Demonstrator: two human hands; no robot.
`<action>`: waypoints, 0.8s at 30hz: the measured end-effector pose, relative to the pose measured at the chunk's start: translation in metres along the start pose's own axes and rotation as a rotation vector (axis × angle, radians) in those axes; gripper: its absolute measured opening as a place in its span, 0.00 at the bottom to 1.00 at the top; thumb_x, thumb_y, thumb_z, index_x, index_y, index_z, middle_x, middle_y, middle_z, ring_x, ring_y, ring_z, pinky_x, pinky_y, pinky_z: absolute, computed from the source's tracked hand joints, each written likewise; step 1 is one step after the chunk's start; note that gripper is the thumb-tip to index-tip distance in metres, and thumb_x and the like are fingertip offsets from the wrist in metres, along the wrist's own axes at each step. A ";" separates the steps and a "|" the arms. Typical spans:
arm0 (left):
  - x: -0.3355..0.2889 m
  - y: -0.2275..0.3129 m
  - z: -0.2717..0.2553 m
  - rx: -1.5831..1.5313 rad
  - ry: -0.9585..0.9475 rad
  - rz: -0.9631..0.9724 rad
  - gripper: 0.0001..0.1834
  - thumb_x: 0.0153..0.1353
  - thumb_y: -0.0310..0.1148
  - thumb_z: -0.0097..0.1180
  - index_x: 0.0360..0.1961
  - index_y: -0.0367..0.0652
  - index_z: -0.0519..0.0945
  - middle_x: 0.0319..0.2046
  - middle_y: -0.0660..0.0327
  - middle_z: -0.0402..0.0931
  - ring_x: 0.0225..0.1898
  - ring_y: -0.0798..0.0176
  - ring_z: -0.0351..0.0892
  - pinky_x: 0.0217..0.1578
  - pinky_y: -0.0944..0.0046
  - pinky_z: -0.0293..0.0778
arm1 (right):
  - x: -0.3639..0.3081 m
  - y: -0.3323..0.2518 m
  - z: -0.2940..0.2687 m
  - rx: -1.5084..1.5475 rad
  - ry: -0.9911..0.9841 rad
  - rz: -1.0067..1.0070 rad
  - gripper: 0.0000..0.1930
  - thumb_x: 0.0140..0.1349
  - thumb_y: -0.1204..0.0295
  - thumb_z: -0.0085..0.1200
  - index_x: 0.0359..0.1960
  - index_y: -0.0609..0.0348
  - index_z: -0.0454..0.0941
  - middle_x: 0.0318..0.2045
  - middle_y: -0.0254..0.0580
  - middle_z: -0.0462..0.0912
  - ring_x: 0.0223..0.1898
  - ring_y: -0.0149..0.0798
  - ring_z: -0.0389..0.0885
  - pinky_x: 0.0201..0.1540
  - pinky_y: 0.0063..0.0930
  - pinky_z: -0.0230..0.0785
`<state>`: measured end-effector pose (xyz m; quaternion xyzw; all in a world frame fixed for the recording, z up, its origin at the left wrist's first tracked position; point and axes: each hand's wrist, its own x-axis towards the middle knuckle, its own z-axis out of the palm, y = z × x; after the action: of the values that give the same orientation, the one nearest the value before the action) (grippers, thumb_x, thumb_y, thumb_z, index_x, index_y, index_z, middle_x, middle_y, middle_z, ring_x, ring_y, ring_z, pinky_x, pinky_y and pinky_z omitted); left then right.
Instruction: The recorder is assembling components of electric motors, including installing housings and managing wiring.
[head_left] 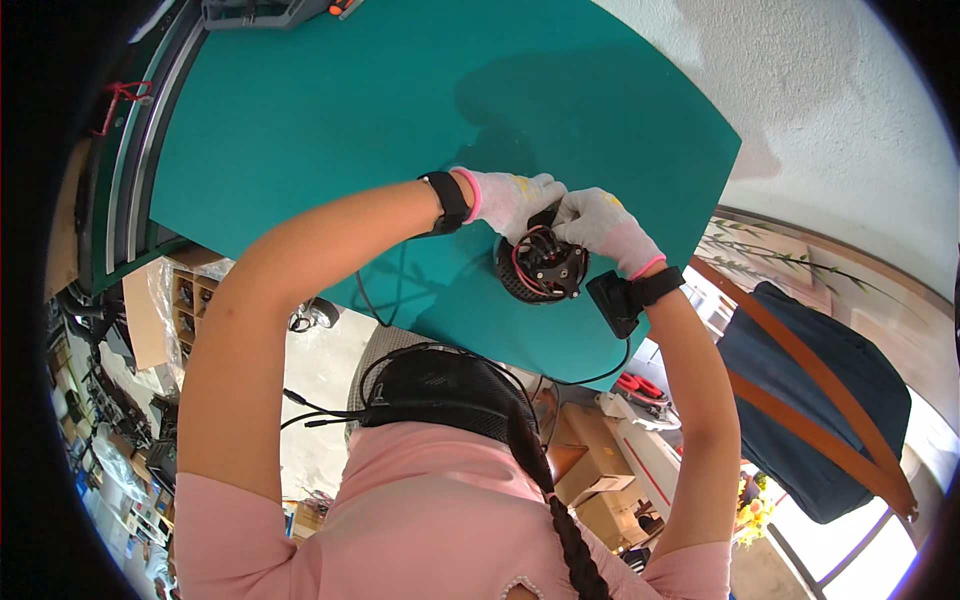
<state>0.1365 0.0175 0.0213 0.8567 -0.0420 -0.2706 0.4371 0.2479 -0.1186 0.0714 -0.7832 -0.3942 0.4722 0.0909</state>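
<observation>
At black device (548,268), gloved hands (512,201) (604,228)

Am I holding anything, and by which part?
Your left hand and right hand are at the far side of the round black device; whether they grip it is hidden.

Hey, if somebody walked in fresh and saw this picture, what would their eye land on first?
Probably the big green tabletop, which fills the upper middle. Next, near its right side, the pale-gloved left hand and right hand meet at the far side of a round black device. Off to the right, dark blue fabric crossed by orange-brown strips stands out too.
</observation>
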 end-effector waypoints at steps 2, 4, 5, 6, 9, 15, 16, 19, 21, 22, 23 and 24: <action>0.001 0.002 0.006 0.021 0.035 -0.011 0.36 0.42 0.33 0.64 0.54 0.46 0.61 0.50 0.52 0.63 0.52 0.44 0.68 0.50 0.54 0.68 | -0.001 0.000 0.001 -0.002 0.018 -0.033 0.11 0.41 0.67 0.59 0.24 0.62 0.78 0.21 0.47 0.78 0.27 0.46 0.78 0.32 0.35 0.70; -0.003 0.002 0.012 -0.012 0.108 -0.034 0.36 0.42 0.33 0.64 0.54 0.46 0.61 0.50 0.52 0.63 0.52 0.44 0.68 0.50 0.54 0.69 | -0.002 -0.001 0.001 0.019 0.013 -0.036 0.11 0.41 0.67 0.58 0.24 0.61 0.78 0.21 0.46 0.78 0.26 0.45 0.78 0.33 0.35 0.70; -0.005 0.002 0.015 -0.026 0.140 -0.050 0.36 0.42 0.33 0.64 0.54 0.46 0.62 0.49 0.52 0.63 0.52 0.44 0.68 0.50 0.54 0.69 | -0.002 -0.001 0.000 0.044 -0.002 -0.023 0.11 0.41 0.67 0.58 0.24 0.61 0.78 0.21 0.46 0.78 0.26 0.44 0.78 0.33 0.34 0.70; -0.007 0.003 0.019 -0.031 0.179 -0.039 0.35 0.43 0.34 0.64 0.53 0.47 0.62 0.49 0.53 0.63 0.51 0.45 0.69 0.49 0.54 0.69 | -0.001 -0.001 0.000 0.068 -0.016 -0.009 0.10 0.42 0.67 0.58 0.24 0.61 0.78 0.20 0.45 0.78 0.26 0.44 0.78 0.33 0.34 0.70; -0.013 0.002 0.026 -0.049 0.262 -0.030 0.32 0.45 0.38 0.63 0.52 0.48 0.64 0.49 0.54 0.63 0.51 0.48 0.71 0.49 0.54 0.70 | 0.000 -0.002 0.000 0.081 -0.023 0.036 0.10 0.42 0.68 0.57 0.24 0.62 0.78 0.20 0.44 0.78 0.26 0.41 0.78 0.32 0.32 0.70; -0.017 0.001 0.032 -0.068 0.310 -0.019 0.29 0.48 0.39 0.61 0.52 0.51 0.65 0.49 0.55 0.63 0.51 0.49 0.71 0.49 0.55 0.70 | -0.003 0.001 0.009 0.116 0.036 0.065 0.10 0.41 0.68 0.56 0.22 0.64 0.76 0.19 0.45 0.77 0.23 0.39 0.78 0.29 0.30 0.70; -0.017 0.001 0.033 -0.044 0.307 -0.027 0.29 0.48 0.39 0.61 0.52 0.50 0.65 0.49 0.55 0.63 0.51 0.50 0.71 0.49 0.55 0.70 | -0.003 0.003 0.010 0.162 0.036 0.055 0.10 0.41 0.68 0.56 0.22 0.64 0.76 0.19 0.45 0.77 0.23 0.39 0.77 0.29 0.30 0.70; -0.019 0.000 0.035 -0.014 0.337 -0.013 0.30 0.48 0.40 0.61 0.53 0.51 0.65 0.50 0.55 0.63 0.53 0.50 0.69 0.51 0.56 0.70 | -0.002 0.007 0.011 0.277 0.028 0.016 0.11 0.42 0.68 0.56 0.22 0.64 0.76 0.19 0.44 0.77 0.23 0.39 0.77 0.29 0.30 0.69; -0.020 -0.002 0.035 -0.055 0.333 0.021 0.31 0.47 0.41 0.62 0.53 0.51 0.65 0.50 0.55 0.63 0.54 0.50 0.67 0.52 0.56 0.69 | -0.002 0.009 0.011 0.289 0.025 0.069 0.11 0.42 0.68 0.56 0.22 0.65 0.76 0.19 0.43 0.77 0.23 0.38 0.76 0.29 0.30 0.69; -0.018 -0.005 0.033 -0.098 0.312 0.046 0.33 0.46 0.42 0.63 0.54 0.51 0.65 0.51 0.55 0.63 0.55 0.51 0.66 0.53 0.56 0.68 | -0.001 0.010 0.010 0.265 0.025 0.045 0.11 0.41 0.68 0.56 0.23 0.65 0.76 0.19 0.43 0.77 0.23 0.38 0.76 0.29 0.31 0.69; -0.017 -0.007 0.032 -0.140 0.293 0.064 0.34 0.45 0.42 0.64 0.54 0.51 0.65 0.51 0.55 0.62 0.56 0.51 0.65 0.53 0.56 0.68 | 0.000 0.010 0.010 0.225 0.023 0.046 0.11 0.41 0.67 0.56 0.23 0.65 0.76 0.19 0.42 0.77 0.24 0.38 0.76 0.29 0.31 0.69; -0.016 -0.009 0.031 -0.143 0.263 0.054 0.35 0.44 0.43 0.64 0.54 0.51 0.65 0.51 0.55 0.62 0.56 0.51 0.65 0.54 0.56 0.67 | 0.000 0.009 0.010 0.192 0.025 0.034 0.12 0.41 0.67 0.57 0.23 0.65 0.76 0.19 0.42 0.76 0.24 0.37 0.76 0.30 0.31 0.69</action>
<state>0.1055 0.0056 0.0067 0.8499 0.0122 -0.1464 0.5060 0.2450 -0.1269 0.0614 -0.7834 -0.3326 0.4993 0.1623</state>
